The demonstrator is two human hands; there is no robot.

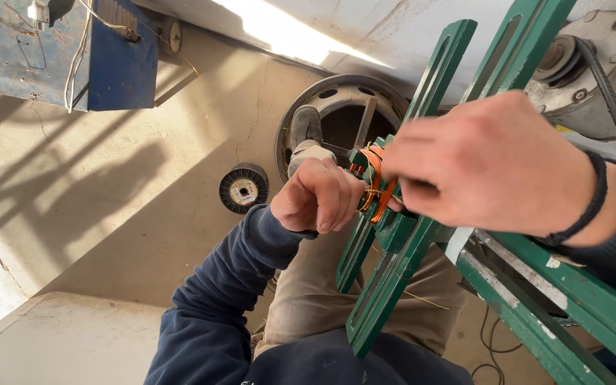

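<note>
Looking down from my head camera, I am curling my left hand (316, 195) into a near fist, fingers pinched against the bundle of copper wire (375, 187) wound on the green slotted frame (393, 264). My right hand (490, 165) is reaching in from the right side, its fingertips closing on the same coil from the other side; I cannot tell exactly what they are gripping, since the back of the hand is hiding them. A black band (587, 207) is sitting around my right wrist. The coil is sitting between the two slotted green bars, in front of my knees. Behind the frame a grey motor (593, 78) is showing. On the concrete floor a wire spool (244, 188) is lying beside a metal wheel rim (336, 100), where my shoe (306, 128) is resting.
</note>
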